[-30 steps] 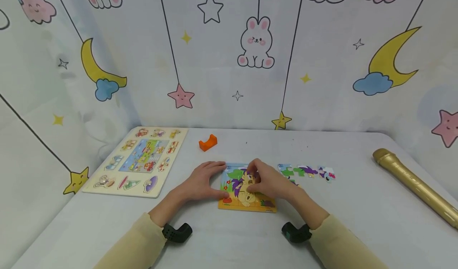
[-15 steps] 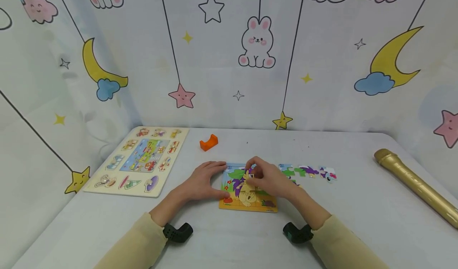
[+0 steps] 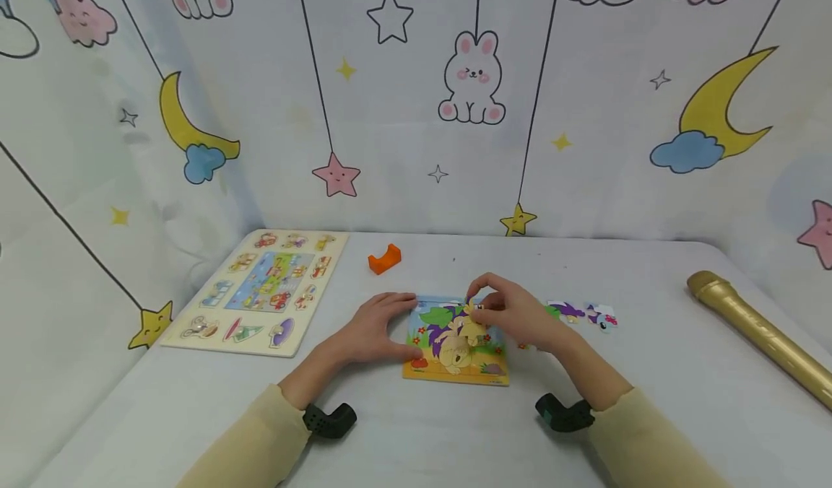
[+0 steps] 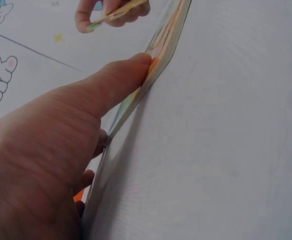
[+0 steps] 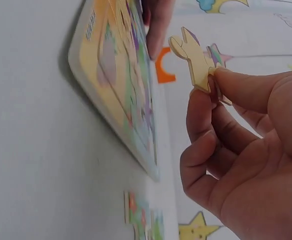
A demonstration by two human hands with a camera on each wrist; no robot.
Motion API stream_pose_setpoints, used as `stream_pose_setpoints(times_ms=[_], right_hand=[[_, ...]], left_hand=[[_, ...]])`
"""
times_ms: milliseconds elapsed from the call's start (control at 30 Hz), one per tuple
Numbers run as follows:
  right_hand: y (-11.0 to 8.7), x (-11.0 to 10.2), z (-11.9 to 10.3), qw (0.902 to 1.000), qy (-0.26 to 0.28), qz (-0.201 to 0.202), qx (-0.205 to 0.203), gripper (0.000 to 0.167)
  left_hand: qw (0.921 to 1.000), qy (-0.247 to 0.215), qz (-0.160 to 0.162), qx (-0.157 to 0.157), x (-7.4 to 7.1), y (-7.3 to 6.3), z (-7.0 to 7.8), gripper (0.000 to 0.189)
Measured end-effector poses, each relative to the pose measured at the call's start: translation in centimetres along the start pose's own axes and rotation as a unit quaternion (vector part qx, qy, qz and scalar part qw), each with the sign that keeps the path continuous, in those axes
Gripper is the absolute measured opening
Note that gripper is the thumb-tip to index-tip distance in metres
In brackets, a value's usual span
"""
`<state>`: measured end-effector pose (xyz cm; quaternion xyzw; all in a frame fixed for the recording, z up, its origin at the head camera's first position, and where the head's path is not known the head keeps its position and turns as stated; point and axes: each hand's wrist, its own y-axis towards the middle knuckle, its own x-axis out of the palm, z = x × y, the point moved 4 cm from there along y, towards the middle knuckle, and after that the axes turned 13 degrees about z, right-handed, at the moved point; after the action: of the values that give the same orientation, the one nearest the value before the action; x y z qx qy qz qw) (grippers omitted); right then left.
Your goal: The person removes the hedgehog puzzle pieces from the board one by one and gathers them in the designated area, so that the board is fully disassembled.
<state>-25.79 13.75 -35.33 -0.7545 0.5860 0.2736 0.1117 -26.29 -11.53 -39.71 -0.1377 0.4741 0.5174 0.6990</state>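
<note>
A hedgehog jigsaw puzzle board [image 3: 422, 372] lies flat in front of me. My left hand [image 3: 373, 333] rests at its left side, thumb on the lower left of the picture, fingers reaching to the upper left corner. Above the board's upper right part, my right hand [image 3: 516, 315] pinches a yellow puzzle piece [image 5: 198, 62] between thumb and fingers. That piece is raised clear of the board in the right wrist view. Several loose puzzle pieces [image 3: 601, 316] lie to the right, partly hidden by the right hand.
A cream wooden puzzle board [image 3: 302, 329] with vehicle and toy pictures lies at the left. Behind the hands is an orange notched block [image 3: 385, 259]. A gold microphone [image 3: 757, 329] lies at the right edge. Patterned white cloth [image 3: 403, 112] hangs behind the table.
My right hand has lifted a little and shifted right with the yellow piece, which shows more fully now. The left hand keeps its place on the board. The head view has turned slightly left.
</note>
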Motion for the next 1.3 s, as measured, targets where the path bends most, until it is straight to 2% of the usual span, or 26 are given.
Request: stream_pose_setpoints(times_ms=[167, 367, 667, 833, 1033, 1300], right_hand=[[-0.7, -1.9, 1.2, 0.9996, -0.012, 0.008, 0.022, 0.025], [-2.5, -5.2, 3.2, 0.9979, -0.027, 0.025, 0.054, 0.031], [-5.1, -9.2, 6.4, 0.9925, -0.079, 0.033, 0.088, 0.035], [-5.7, -10.0, 7.4, 0.9917, -0.081, 0.027, 0.096, 0.038], [-5.7, -10.2, 7.9, 0.9908, -0.100, 0.026, 0.087, 0.036], [-5.7, -10.1, 7.6, 0.9845, -0.164, 0.051, 0.036, 0.029]], left_hand=[[0.9999, 0.004, -0.004, -0.012, 0.1, -0.3, 0.0, 0.087], [0.9999, 0.006, -0.003, -0.011, 0.2, -0.2, 0.1, 0.086], [0.9999, 0.005, -0.005, -0.012, 0.4, -0.1, 0.1, 0.085], [1.0000, -0.002, -0.004, -0.006, 0.4, -0.1, 0.3, 0.085], [1.0000, -0.004, 0.001, -0.003, 0.4, -0.2, 0.2, 0.086], [1.0000, 0.002, -0.001, -0.008, 0.2, 0.0, 0.2, 0.085]])
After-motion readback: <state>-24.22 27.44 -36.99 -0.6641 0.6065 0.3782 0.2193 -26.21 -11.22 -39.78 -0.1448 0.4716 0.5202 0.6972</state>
